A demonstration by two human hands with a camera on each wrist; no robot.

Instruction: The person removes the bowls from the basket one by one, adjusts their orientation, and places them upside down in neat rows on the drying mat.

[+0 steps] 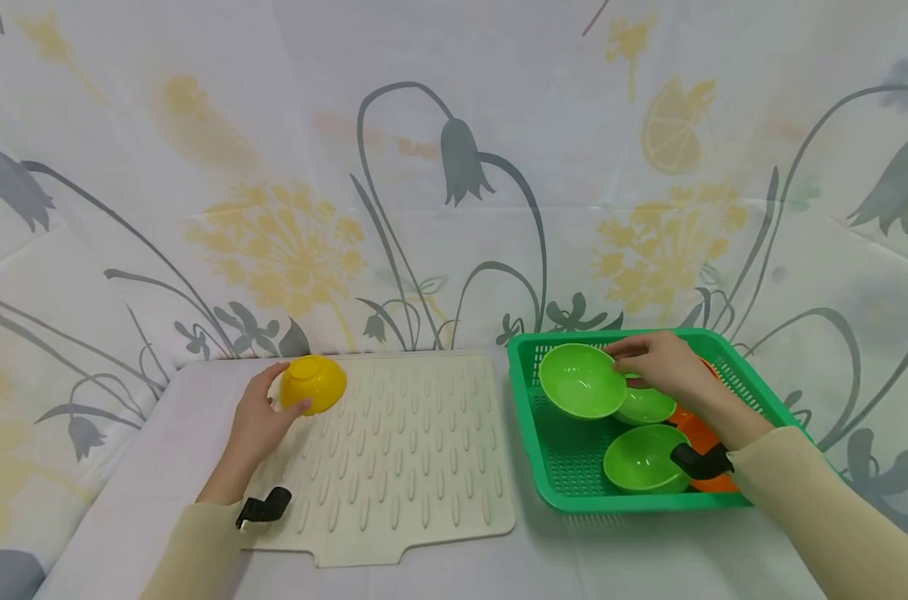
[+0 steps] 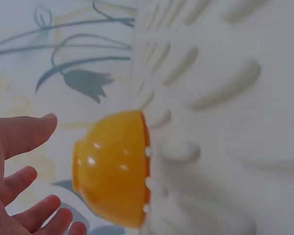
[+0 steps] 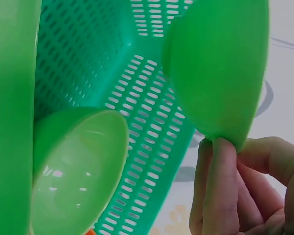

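A yellow bowl [image 1: 314, 383] lies upside down on the cream ridged drying mat [image 1: 423, 450], at its far left corner. Around that bowl, thumb and fingers spread, is my left hand [image 1: 262, 417]; the left wrist view shows a gap between the fingertips [image 2: 50, 120] and the bowl [image 2: 115, 169]. My right hand [image 1: 664, 364] pinches a light green bowl [image 1: 583, 382] by its rim, thumb on one side and fingers on the other. That bowl is tilted over the green basket [image 1: 524, 425], with its hollow side showing in the head view.
Inside the basket lie two more light green bowls [image 1: 647, 458] and orange dishes [image 1: 697, 437], partly hidden by my right arm. A white cloth [image 1: 484, 575] covers the table, and a flower-printed curtain [image 1: 454, 250] hangs behind. Each wrist carries a black camera mount [image 1: 273, 504].
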